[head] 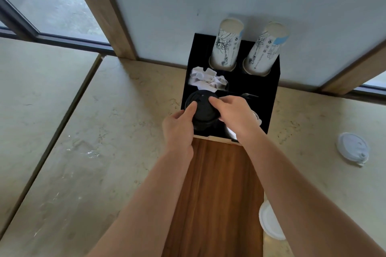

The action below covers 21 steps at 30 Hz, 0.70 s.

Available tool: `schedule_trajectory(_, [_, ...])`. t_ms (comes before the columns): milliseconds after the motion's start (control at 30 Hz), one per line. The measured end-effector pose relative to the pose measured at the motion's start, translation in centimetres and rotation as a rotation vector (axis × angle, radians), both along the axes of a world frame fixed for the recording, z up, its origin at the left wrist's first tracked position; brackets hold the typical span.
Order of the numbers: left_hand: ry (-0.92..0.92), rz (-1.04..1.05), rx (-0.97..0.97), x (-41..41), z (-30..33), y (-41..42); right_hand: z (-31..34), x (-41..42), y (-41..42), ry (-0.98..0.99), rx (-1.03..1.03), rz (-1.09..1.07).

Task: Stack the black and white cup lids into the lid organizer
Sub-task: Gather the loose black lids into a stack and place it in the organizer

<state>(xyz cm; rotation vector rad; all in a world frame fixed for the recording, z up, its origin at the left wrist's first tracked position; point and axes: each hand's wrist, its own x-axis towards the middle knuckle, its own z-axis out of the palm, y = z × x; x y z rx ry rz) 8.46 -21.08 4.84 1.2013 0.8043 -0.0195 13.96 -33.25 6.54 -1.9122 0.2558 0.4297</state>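
Observation:
A stack of black lids (203, 108) sits in the front left slot of the black lid organizer (269, 89). My left hand (179, 127) holds the stack's left side, thumb on the top lid. My right hand (231, 112) presses on the stack from the right, fingers on the top lid. A bit of white lid (231, 131) shows in the front right slot, mostly hidden under my right wrist. Two loose white lids lie on the counter: one (353, 148) at the right, another (270, 222) low, partly behind my right forearm.
The organizer has a wooden front (213, 194) and stands on a beige stone counter (104, 131) against a pale wall. Two stacks of printed paper cups (226, 45) (265, 50) stand in its back holes. Crumpled white napkins (207, 79) fill a middle left slot.

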Motion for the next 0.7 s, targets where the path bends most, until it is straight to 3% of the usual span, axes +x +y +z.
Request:
schedule_trajectory(300, [0.06,-0.061,0.268,1.1,-1.1,-0.3,-2.5,0.4,0.4,-0.032,-0.176,0.066])
schedule_trajectory(700, [0.101,-0.04,0.392,2.1,-2.3,-0.9,-4.0,0.9,0.7,-0.054,-0.478,0.191])
